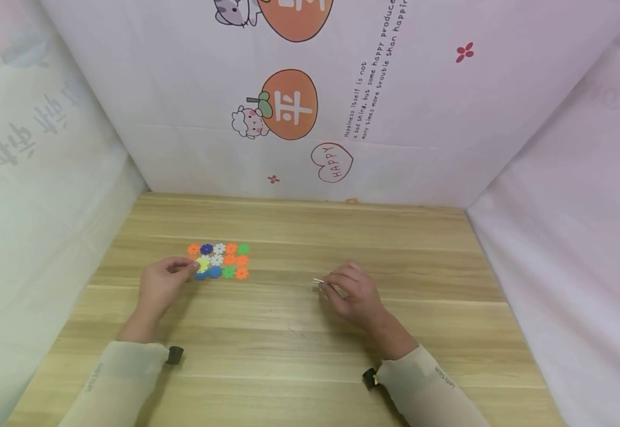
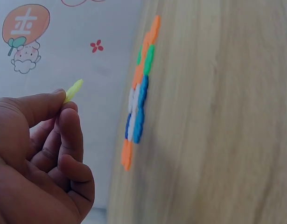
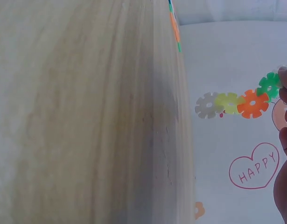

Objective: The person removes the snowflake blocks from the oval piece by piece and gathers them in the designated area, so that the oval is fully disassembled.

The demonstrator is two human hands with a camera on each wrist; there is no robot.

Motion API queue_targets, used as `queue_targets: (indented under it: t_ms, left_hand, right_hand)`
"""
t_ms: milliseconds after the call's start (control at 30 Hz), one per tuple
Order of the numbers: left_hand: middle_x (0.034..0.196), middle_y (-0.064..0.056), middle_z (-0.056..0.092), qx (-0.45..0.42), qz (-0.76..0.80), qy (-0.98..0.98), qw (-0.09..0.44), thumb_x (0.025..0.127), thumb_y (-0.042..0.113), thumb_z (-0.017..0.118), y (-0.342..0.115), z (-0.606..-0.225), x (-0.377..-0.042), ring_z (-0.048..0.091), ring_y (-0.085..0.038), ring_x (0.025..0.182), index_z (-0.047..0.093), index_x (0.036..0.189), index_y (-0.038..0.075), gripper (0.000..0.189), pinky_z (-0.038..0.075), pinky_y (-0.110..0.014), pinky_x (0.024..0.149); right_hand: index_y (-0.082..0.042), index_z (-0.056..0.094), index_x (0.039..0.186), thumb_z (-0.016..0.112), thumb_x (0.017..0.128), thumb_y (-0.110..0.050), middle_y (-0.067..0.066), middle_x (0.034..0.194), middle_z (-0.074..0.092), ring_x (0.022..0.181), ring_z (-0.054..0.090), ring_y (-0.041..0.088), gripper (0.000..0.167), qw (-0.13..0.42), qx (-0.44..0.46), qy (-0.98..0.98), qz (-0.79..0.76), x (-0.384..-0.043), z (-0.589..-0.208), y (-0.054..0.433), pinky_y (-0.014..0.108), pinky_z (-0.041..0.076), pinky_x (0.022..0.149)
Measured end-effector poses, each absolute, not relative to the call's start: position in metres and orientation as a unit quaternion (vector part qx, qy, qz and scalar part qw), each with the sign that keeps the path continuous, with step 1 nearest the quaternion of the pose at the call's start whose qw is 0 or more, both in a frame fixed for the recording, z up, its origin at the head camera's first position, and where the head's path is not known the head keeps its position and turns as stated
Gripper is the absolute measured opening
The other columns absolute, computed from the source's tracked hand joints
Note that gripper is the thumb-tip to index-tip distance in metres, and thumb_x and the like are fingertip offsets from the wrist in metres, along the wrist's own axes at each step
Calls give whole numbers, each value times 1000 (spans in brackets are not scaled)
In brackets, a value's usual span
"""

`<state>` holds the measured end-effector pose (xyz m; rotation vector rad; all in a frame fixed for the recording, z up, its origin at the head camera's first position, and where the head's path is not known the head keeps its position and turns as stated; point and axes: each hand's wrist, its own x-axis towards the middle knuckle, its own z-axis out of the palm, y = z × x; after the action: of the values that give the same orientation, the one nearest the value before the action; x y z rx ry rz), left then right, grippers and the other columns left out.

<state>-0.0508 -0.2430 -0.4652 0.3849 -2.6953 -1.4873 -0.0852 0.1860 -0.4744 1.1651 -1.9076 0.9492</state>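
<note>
Between thumb and forefinger, my left hand (image 1: 165,284) pinches a yellow notched plastic disc (image 2: 74,90), held over the near left end of a block of flat discs. That block (image 1: 229,260) lies in rows on the table, in orange, dark blue, white, green and blue. Farther right, my right hand (image 1: 355,292) pinches the end of a short chain of interlocked discs above the table. In the right wrist view the chain shows a greyish white disc (image 3: 208,105), a yellow one (image 3: 229,103), an orange one (image 3: 253,103) and a green one (image 3: 269,87) by the fingertips.
The wooden table (image 1: 272,344) runs back to a printed white cloth wall (image 1: 406,166). White cloth also hangs on the left (image 1: 32,196) and right sides (image 1: 566,207). A small orange shape (image 1: 352,201) shows at the table's back edge.
</note>
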Motion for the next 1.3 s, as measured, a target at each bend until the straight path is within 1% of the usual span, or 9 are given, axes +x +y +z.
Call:
queue_targets:
  t_ms: [133,233,300,467,533,700,900,1133,1300]
  left_hand:
    - [105,-14,77,138,-473,-870,15,98,42,73,-251,-470,-52,73,-25,91,73,118,3,44,55,-25,71]
    - [108,-16,76,148,-467,-872,13,98,40,73,-257,-476,-53,72,-25,93,72,119,2,44,55,-25,74]
    - [112,-18,75,153,-459,-875,10,98,39,72,-261,-479,-53,71,-28,98,72,120,2,43,55,-27,78]
    - [118,-20,73,175,-435,-883,0,99,39,70,-267,-482,-53,66,-36,110,72,121,3,42,52,-41,88]
    - [116,-19,74,184,-428,-885,-5,99,39,70,-269,-482,-53,66,-37,110,73,120,2,42,51,-44,88]
    - [108,-16,77,193,-417,-888,-21,100,37,69,-272,-483,-54,68,-35,106,72,121,0,43,52,-43,86]
    - [105,-14,77,186,-390,-901,-38,99,37,68,-275,-484,-56,68,-34,103,74,119,0,42,53,-46,85]
    - [96,-7,78,179,-380,-906,-47,98,37,68,-278,-487,-59,69,-29,97,76,116,3,39,52,-39,81]
    - [93,-7,78,179,-374,-909,-46,98,38,69,-279,-487,-59,69,-30,96,77,114,3,39,52,-44,83]
  right_hand:
    - [-5,78,91,82,84,-5,1,87,75,75,65,18,8,351,449,-737,364,-86,-475,187,33,50,68]
    - [-5,78,91,82,85,-5,1,87,75,75,65,18,7,350,448,-738,363,-86,-475,187,33,50,68]
    - [-6,79,91,81,86,-6,1,88,75,75,64,18,6,349,447,-739,363,-86,-475,187,33,50,68]
    - [-6,79,92,81,87,-7,0,88,75,75,64,18,6,347,447,-739,366,-86,-474,187,32,50,67]
    - [-5,79,92,81,87,-6,1,88,75,75,64,18,5,347,450,-737,366,-85,-474,187,32,50,67]
    - [-4,79,92,80,88,-5,2,88,75,75,64,19,5,347,455,-732,370,-85,-473,186,32,50,67]
    - [-3,78,91,80,87,-5,3,88,75,74,64,19,5,350,455,-729,372,-84,-473,185,32,50,66]
    - [-4,78,91,82,85,-4,3,87,75,73,64,19,6,353,455,-730,369,-83,-473,184,32,51,66]
    - [-4,78,90,81,86,-5,2,87,75,74,65,18,5,348,453,-735,366,-83,-473,184,32,51,66]
